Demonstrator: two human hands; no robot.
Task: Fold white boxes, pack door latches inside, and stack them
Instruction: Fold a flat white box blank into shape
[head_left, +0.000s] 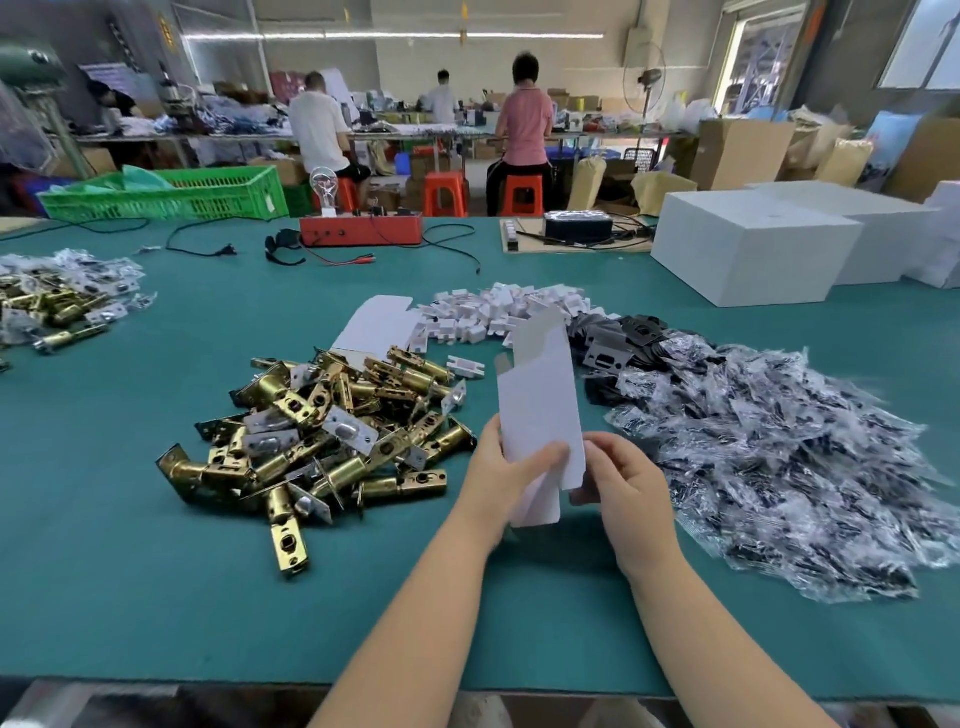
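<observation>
Holding a white box blank (537, 405) upright above the tabletop (156, 571), the left hand (501, 473) pinches its lower edge while the right hand (621, 483) curls on the bottom flap, likely to fold it. Door latches (332, 431) lie heaped left of the fingers, within easy reach for packing.

Factory packing hall: workbenches (363, 136), latch heaps (332, 431).

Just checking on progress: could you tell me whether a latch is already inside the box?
No, both hands hold the flat white box above the table.
</observation>
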